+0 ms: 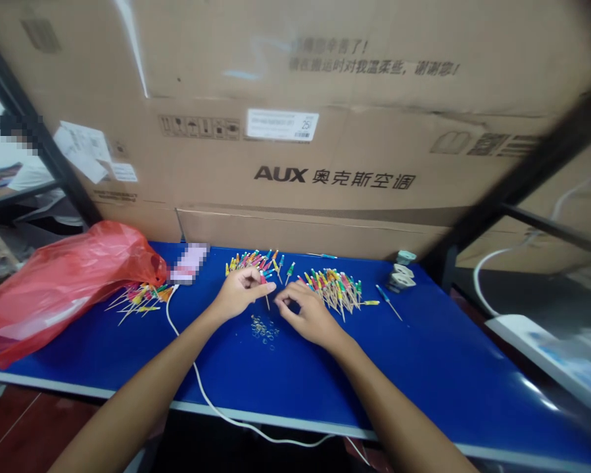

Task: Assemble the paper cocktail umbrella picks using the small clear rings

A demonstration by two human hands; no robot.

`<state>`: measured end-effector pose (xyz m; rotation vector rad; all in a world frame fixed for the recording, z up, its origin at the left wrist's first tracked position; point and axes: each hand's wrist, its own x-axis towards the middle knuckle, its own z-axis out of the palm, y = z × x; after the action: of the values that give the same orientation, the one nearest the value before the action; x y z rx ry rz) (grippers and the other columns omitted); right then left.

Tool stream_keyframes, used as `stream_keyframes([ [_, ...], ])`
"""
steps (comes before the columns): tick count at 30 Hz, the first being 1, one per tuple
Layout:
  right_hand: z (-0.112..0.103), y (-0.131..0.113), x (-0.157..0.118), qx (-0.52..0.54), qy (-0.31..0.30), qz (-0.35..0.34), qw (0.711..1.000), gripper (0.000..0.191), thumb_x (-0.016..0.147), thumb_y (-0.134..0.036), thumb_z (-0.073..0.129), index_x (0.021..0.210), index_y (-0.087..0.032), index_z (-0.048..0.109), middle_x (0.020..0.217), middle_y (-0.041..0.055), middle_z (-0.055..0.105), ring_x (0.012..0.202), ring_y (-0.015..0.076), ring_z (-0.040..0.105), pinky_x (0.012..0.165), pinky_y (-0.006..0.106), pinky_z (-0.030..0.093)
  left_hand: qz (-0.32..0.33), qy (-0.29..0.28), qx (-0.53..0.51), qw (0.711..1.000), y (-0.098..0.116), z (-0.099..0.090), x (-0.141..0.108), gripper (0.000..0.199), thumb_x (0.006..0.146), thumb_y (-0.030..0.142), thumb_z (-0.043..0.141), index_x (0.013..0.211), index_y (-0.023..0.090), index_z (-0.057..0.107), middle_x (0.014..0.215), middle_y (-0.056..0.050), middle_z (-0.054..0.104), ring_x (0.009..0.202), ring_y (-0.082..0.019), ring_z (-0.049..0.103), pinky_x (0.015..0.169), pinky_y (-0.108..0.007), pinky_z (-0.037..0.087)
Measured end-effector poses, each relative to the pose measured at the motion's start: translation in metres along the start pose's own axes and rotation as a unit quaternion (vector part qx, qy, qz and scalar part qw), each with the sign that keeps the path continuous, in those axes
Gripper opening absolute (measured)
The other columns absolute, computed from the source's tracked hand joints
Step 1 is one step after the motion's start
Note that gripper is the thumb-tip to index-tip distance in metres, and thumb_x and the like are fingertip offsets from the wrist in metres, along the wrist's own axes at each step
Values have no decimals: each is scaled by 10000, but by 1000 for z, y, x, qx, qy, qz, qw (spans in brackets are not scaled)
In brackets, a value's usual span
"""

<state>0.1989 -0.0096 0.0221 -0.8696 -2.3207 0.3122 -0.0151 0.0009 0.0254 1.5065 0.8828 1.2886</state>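
My left hand (240,293) is closed around a folded red cocktail umbrella (263,280), its thin wooden stick pointing down. Close beside it, my right hand (306,311) has thumb and fingers pinched together; whatever may be between them is too small to make out. Under both hands lies a small pile of tiny clear rings (263,330), perhaps rubber bands. Behind my left hand is a heap of folded paper umbrellas (248,260), partly hidden by it. A second dense heap of folded umbrellas (335,289) lies just beyond my right hand.
A red plastic bag (78,276) lies at left, with more umbrellas (140,299) at its mouth. A white cable (201,387) crosses the blue table (423,381). Small pale containers (402,272) and a lone blue umbrella (388,301) sit at right. A large cardboard box (201,171) stands behind.
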Motion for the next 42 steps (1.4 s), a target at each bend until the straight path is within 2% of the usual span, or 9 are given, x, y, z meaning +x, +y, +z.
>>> stream_keyframes([
  [5,-5,1,0,28,40,13,999,126,943,-183,547,889,-221,655,828,31,667,795,194,594,861,381,443,-10,-8,-10,1000,0,1,0,396,728,440,832,706,164,549,890,-62,735,485,-88,606,405,-204,402],
  [12,-11,-2,1,68,98,28,992,176,995,-275,530,893,-220,662,817,47,661,784,205,576,783,371,453,-34,-65,2,997,2,8,-7,353,720,412,847,695,160,603,716,-66,751,483,-113,595,422,-208,420],
  [15,-14,-6,0,78,140,32,987,175,993,-288,537,900,-224,670,825,52,668,786,209,586,777,381,464,-48,-99,33,993,0,11,-10,291,725,399,847,750,155,689,697,-63,748,492,-114,581,436,-209,405],
  [18,-16,-10,-1,78,154,21,985,159,986,-282,547,919,-227,681,856,59,690,802,215,602,784,394,472,-59,-117,59,990,-2,14,-12,272,735,401,837,782,154,733,706,-74,751,499,-122,579,429,-211,371],
  [25,-20,-11,-4,47,125,1,991,173,993,-261,532,976,-241,703,891,63,705,838,226,606,822,414,470,-52,-107,68,991,-2,16,-14,248,744,397,829,766,167,740,687,-66,749,472,-113,539,427,-213,367],
  [29,-22,-12,-4,47,136,-14,989,169,979,-262,555,1024,-238,716,891,67,707,825,228,614,819,422,475,-56,-104,69,991,1,16,-13,266,746,413,828,747,166,727,677,-59,742,463,-105,518,426,-208,360],
  [35,-19,-16,-3,125,147,20,981,177,989,-281,551,989,-236,722,917,66,718,848,220,631,801,403,501,-40,-87,93,991,-2,16,-14,299,734,433,837,726,161,714,588,-14,661,449,-90,444,419,-202,309],
  [38,-15,-15,-2,171,144,45,974,144,974,-293,588,944,-228,712,888,52,710,809,198,622,746,359,503,-24,-71,108,991,-2,17,-15,305,740,436,832,715,161,702,527,20,589,436,-84,407,417,-201,284],
  [42,-9,-10,-1,221,136,74,963,123,943,-326,641,964,-222,703,842,35,693,735,170,602,676,317,496,3,-58,142,988,2,18,-18,287,772,436,803,744,163,716,519,29,573,431,-80,394,419,-204,267],
])
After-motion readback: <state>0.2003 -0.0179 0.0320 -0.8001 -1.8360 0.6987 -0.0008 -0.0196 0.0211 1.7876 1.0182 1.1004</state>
